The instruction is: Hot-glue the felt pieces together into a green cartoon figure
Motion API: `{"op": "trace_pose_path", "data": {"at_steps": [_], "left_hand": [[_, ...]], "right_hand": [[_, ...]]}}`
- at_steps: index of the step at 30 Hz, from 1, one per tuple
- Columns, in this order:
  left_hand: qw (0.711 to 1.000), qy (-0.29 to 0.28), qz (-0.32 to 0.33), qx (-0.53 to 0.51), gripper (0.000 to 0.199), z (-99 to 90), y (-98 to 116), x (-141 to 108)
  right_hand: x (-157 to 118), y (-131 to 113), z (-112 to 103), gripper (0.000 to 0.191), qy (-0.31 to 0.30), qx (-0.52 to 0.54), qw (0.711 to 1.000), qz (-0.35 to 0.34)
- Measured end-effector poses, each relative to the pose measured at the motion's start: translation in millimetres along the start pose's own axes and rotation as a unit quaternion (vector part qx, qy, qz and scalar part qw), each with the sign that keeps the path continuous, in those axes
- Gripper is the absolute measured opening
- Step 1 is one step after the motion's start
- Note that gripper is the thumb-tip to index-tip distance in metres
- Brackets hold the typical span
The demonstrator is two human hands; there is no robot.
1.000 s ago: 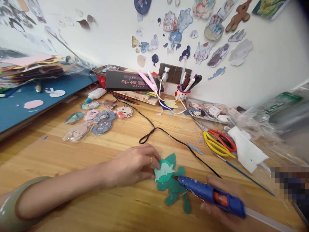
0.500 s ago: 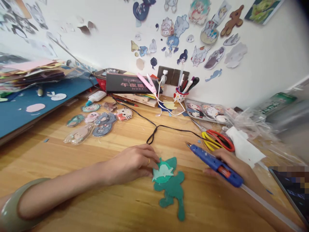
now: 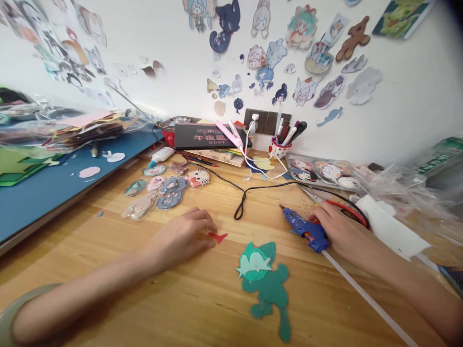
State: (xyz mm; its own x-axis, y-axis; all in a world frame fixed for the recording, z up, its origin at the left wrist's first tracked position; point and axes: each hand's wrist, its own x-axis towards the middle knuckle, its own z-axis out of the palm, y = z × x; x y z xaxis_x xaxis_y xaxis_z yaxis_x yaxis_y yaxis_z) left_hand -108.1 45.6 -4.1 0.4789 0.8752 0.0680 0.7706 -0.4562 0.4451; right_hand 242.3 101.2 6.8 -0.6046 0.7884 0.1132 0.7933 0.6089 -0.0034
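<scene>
A flat green cutout [image 3: 269, 289] is seen on the wood-grained table [image 3: 202, 308], between the forearms, nearer the wearer than either hand. Hands well apart. A thin red scrap [image 3: 219, 237] is met by the left hand [image 3: 186, 236] (pinched or merely touched, cannot be told). The blue glue gun [image 3: 306, 228] is gripped by the right hand [image 3: 336, 224]. Cutout lobed, matte; a jagged pale piece [image 3: 253, 263] is layered over its brighter round [image 3: 250, 249].

Near mid-frame, a small red piece [image 3: 220, 237] is touched by the left hand [image 3: 190, 231]. Right of centre, a blue glue gun [image 3: 301, 225] is held by the right hand [image 3: 336, 226]; below centre, a green cutout [image 3: 270, 290] is laid on the wooden table [image 3: 162, 308].
</scene>
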Motion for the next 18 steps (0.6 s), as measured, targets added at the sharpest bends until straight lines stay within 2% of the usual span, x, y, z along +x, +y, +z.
{"op": "trace_pose_path", "data": {"at_steps": [4, 8, 10, 13, 15, 18], "left_hand": [[0.999, -0.002, -0.011, -0.033, 0.010, 5.9, -3.3, 1.6], [0.993, 0.029, -0.073, -0.091, 0.005, 9.5, -3.3, 1.7], [0.988, 0.034, -0.089, -0.124, 0.007, 9.2, 2.2, 3.6], [0.965, 0.047, -0.094, -0.239, 0.010, 5.0, 17.2, 12.0], [0.947, 0.084, -0.076, -0.300, 0.013, 1.9, 27.6, 20.2], [0.946, 0.175, 0.024, -0.271, 0.010, -0.8, 37.4, 31.6]], "right_hand": [[0.3, 4.1, -3.1, 0.026, -0.016, 0.012, 1.000, -0.006], [-6.3, -2.9, -11.0, 0.016, -0.007, 0.027, 1.000, -0.001], [-10.4, -13.1, -16.6, 0.015, 0.024, 0.071, 0.997, 0.018], [-16.5, -32.2, -24.4, 0.014, 0.089, 0.175, 0.977, 0.079], [-19.9, -43.4, -28.9, 0.019, 0.108, 0.202, 0.968, 0.097], [-22.6, -55.1, -36.4, 0.028, 0.090, 0.269, 0.949, 0.138]]}}
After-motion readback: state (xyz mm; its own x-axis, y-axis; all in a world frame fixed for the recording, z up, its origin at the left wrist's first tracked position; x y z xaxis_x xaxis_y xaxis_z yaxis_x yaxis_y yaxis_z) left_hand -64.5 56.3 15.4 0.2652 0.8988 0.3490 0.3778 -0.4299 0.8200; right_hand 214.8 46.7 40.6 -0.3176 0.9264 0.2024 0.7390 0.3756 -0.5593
